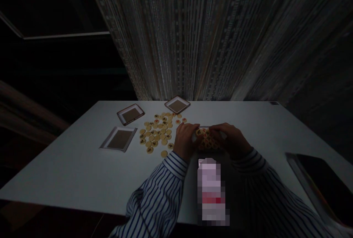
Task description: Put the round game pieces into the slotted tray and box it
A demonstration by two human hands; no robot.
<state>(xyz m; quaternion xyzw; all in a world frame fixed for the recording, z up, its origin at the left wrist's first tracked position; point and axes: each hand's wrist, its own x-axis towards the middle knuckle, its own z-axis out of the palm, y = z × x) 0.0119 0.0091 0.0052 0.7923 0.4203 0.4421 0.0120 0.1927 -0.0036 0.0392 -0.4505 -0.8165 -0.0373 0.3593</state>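
Over the table [68, 172] — left hand [185, 140], right hand [228, 139] clasp round tiles [205, 139].

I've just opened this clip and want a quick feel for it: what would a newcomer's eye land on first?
The left hand and right hand, in blue-striped sleeves, meet near the middle of the white table, cupped around a cluster of round tiles. To their left, a spread of cream discs with dark and red markings lies beside three framed brown mats. A tall striped curtain fills the view behind the table.
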